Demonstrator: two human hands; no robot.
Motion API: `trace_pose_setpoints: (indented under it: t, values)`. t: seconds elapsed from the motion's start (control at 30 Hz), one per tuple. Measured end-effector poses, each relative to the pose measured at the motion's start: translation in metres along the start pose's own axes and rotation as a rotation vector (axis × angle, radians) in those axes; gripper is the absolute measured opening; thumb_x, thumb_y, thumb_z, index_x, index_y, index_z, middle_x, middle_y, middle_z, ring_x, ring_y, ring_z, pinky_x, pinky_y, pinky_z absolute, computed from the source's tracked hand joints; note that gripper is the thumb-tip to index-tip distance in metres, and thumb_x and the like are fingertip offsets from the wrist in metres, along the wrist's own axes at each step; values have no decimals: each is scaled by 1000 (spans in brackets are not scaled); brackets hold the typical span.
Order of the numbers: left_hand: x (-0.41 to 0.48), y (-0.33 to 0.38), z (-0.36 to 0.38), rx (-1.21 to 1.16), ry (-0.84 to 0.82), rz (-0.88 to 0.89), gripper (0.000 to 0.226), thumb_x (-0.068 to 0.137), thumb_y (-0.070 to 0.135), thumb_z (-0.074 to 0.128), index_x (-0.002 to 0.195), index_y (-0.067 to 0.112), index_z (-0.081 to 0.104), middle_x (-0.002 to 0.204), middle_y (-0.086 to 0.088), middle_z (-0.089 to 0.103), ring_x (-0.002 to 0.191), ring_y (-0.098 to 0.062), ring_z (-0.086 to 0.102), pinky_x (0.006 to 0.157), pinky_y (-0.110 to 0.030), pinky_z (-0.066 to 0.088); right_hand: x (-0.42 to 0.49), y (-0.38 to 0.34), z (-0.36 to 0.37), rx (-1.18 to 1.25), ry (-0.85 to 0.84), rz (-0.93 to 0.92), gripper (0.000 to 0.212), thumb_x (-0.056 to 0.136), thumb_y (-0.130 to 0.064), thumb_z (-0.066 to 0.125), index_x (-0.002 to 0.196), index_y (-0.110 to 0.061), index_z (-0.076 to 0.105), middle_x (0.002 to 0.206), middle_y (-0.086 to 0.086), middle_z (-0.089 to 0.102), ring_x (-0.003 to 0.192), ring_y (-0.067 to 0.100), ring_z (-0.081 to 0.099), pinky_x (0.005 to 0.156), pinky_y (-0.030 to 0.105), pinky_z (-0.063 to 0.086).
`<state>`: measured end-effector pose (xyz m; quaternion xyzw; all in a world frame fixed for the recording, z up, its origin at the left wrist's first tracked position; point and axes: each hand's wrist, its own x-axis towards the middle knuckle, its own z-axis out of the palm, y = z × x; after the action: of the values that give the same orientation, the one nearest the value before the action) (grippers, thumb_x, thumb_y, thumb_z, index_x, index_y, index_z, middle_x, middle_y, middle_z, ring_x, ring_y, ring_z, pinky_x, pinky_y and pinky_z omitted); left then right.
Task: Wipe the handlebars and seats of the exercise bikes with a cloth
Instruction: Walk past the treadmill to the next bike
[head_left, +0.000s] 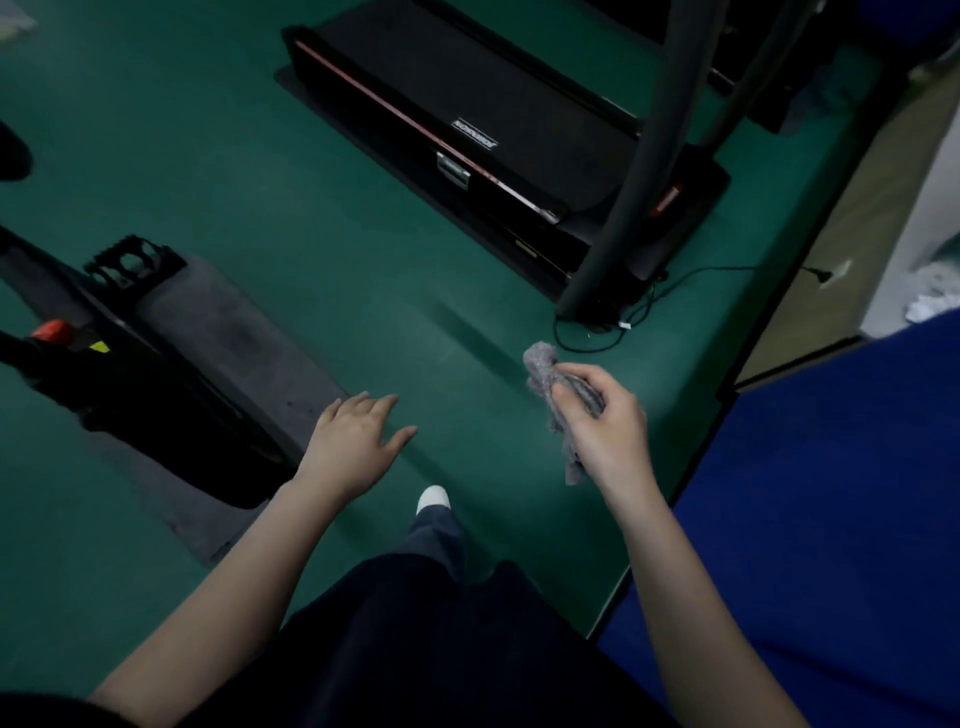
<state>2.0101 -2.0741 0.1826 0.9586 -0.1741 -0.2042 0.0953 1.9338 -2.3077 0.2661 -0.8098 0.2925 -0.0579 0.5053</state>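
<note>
A crumpled grey cloth is bunched in my right hand, held over the green floor at centre right. My left hand hovers palm down with its fingers spread, holding nothing, just right of a black exercise bike. The bike fills the left side; I see its pedal, a red knob and the grey mat beneath it. No handlebar or seat is in view.
A black treadmill with a slanted upright post lies at the top centre, and its power cable trails on the floor. A blue panel stands at the right. My leg and white shoe are below.
</note>
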Motion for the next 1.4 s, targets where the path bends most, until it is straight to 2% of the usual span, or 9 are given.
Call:
trace_pose_setpoints:
  t: [0.1,0.2,0.33,0.43,0.6,0.77,0.9,1.17,1.4]
  values:
    - [26,-10,-19,-12,29,-34,60,95,53,39,144,17,36,145,-7,45,141,-19,28,116,-36,16,39,-20,15,-21,-48,-31,16,89,-16,62,104,-21,69,92,-13,67,87,5,62,78,19,47]
    - [38,-20,-30,-52,38,-104,60,95,53,39,144,17,36,145,-7,45,141,-19,29,116,-37,15,66,-35,31,-41,-123,-48,17,89,-16,63,104,-22,68,91,-15,67,88,4,62,75,11,45]
    - [49,-32,-38,-95,37,-198,60,95,53,39,144,17,36,145,-7,45,141,-19,28,117,-37,16,100,-58,56,-81,-231,-96,18,89,-15,64,105,-18,69,99,-6,70,95,11,64,87,24,49]
    - [56,-40,-44,-139,53,-284,60,95,52,40,143,16,37,144,-8,46,141,-20,29,116,-37,18,125,-73,74,-96,-311,-146,19,88,-14,64,105,-18,70,101,-4,70,99,12,64,92,28,49]
    - [82,-47,-55,-168,76,-413,59,96,51,41,143,15,38,144,-8,46,140,-21,31,114,-36,20,181,-95,95,-120,-422,-206,16,88,-14,65,101,-23,69,96,-10,69,95,8,63,88,21,47]
    - [132,-41,-72,-222,77,-556,61,96,52,37,146,17,32,148,-7,41,142,-20,27,116,-37,17,256,-118,105,-171,-523,-274,18,88,-15,65,104,-20,70,98,-8,69,96,8,63,82,11,44]
    - [174,-28,-90,-273,108,-605,62,97,53,35,147,17,30,149,-5,39,142,-19,25,117,-37,15,312,-139,107,-195,-574,-312,19,89,-16,64,106,-20,69,102,-5,70,98,10,63,89,22,46]
    - [218,-17,-109,-359,183,-729,60,97,52,36,147,19,30,152,0,35,142,-15,25,118,-37,13,383,-169,135,-242,-694,-359,19,89,-16,64,107,-18,69,101,-5,69,97,10,63,84,18,44]
    - [225,-56,-119,-414,214,-884,61,96,53,37,146,20,32,153,0,33,142,-15,26,117,-38,15,407,-205,197,-260,-813,-401,19,89,-16,65,107,-18,70,99,-6,69,96,9,63,86,18,45]
